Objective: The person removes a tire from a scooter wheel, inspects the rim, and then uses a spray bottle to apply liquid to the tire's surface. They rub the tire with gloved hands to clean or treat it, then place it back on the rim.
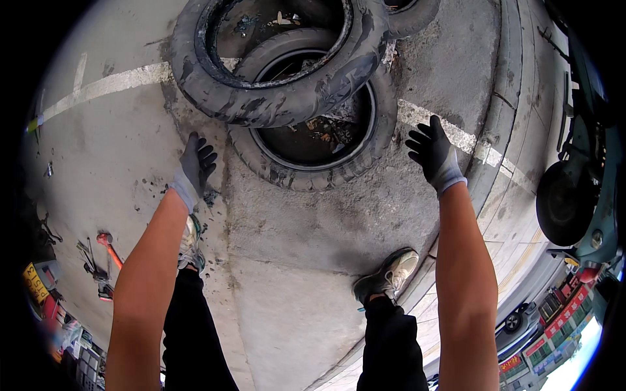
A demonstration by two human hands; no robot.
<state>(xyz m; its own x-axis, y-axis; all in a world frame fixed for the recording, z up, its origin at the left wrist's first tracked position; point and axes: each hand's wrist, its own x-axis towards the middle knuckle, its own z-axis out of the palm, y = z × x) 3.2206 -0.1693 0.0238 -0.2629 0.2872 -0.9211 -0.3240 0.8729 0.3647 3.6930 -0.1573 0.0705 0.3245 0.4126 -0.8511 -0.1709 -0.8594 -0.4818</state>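
A red-handled tool lies on pavement at left; a scooter and car stand right.

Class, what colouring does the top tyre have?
The top tyre is dusty grey with irregular black patches, showing best in the head view.

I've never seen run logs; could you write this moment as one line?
left gloved hand: open, empty | right gloved hand: open, empty | upper tire: overlaps lower tire in view | lower tire: on pavement
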